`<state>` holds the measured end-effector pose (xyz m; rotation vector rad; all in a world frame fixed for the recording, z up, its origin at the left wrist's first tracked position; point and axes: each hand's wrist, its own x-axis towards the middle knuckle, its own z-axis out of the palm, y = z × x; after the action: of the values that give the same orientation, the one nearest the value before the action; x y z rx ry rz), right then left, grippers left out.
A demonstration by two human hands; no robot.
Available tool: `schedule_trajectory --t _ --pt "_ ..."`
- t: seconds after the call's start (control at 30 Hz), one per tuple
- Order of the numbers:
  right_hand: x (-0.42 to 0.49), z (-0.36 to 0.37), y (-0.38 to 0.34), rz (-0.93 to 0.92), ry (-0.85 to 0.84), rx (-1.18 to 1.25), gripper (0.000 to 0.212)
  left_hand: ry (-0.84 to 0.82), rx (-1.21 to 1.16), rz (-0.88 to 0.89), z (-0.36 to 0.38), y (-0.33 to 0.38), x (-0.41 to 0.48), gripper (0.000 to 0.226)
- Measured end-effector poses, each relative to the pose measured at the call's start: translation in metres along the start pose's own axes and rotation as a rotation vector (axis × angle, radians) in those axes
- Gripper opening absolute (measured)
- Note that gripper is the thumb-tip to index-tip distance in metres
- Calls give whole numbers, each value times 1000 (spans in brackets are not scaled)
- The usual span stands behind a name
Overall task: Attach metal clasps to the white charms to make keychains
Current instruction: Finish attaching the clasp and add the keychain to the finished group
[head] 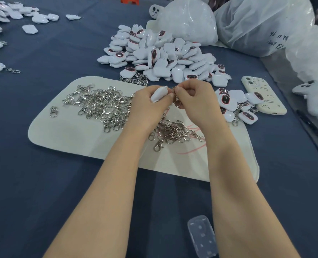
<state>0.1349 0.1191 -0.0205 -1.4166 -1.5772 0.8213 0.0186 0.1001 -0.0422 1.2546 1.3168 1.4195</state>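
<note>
At the centre of the frame, a white charm [159, 94] was gripped in the curled fingers of the left hand [147, 107]. A metal clasp [177, 101] was pinched by the right hand [195, 98], just beside the charm's upper end. Loose clasps [98, 107] were spread on the pale mat [65, 135], left of centre.

Both forearms bare, stretched toward 12 o'clock, wrists angled inward. My left hand [147, 103] curls round a charm [159, 94]; my right hand [195, 97], at its 3 o'clock, pinches a clasp [177, 101].
</note>
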Motion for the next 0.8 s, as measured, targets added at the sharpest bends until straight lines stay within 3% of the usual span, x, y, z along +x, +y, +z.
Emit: schedule_trajectory --t 0.23,0.47,0.8 --pt "0 -2 1 -23 -44 -53 11 42 59 41 2 1 0 14" --pt "2 3 2 -106 27 -145 8 100 132 71 3 -2 1 10" --pt "1 3 4 -92 -11 -87 6 94 171 89 4 -3 1 6"
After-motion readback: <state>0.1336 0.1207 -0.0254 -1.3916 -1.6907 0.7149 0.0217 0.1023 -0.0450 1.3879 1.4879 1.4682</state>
